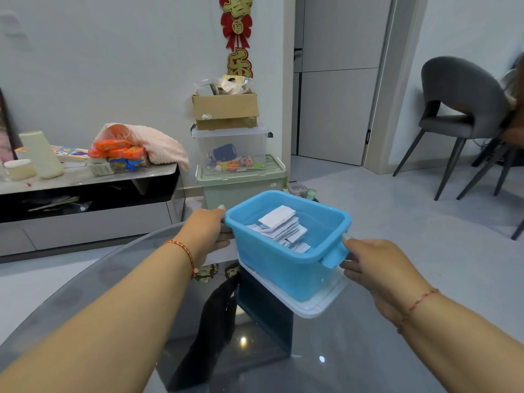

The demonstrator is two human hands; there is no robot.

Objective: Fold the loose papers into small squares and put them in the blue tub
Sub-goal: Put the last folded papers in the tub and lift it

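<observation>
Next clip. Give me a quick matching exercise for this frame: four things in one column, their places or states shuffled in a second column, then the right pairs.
Things:
1. blue tub
2. folded papers
3. cardboard box
4. left hand

Places or states:
A. on top of the stacked storage bins by the wall
B. piled inside the tub
C. held at both ends, above a clear lid on the glass table
D. gripping the tub's far-left rim

The right hand grips the opposite handle.

Pairs: 1-C, 2-B, 3-A, 4-D
</observation>
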